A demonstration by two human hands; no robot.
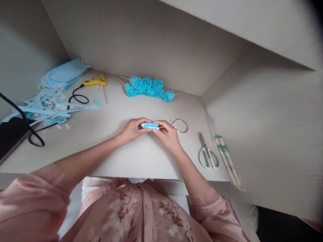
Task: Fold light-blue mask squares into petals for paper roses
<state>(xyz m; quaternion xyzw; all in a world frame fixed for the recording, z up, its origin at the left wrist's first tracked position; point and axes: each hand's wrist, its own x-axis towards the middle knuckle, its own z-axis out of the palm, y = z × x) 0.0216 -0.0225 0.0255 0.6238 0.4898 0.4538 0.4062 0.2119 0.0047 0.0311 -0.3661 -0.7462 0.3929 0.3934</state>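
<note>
Over the middle of the white table, both hands grip a small folded piece of blue and white mask fabric [150, 125]. My left hand [133, 129] pinches its left end between thumb and fingers. At the right end, my right hand [168, 133] is closed on it in the same way. The inner folds are too small to make out. Just beyond my right hand lies a ring of thin wire or tape [182, 125]. White-handled scissors [208, 154] rest farther right, blades pointing away from me.
Blue fabric roses [147, 88] on sticks lie along the back wall. At the left are a yellow glue gun [94, 81], stacked face masks [67, 72], cut strips [47, 107] and a black cable [24, 117]. Packaged wooden sticks [227, 160] lie by the right wall.
</note>
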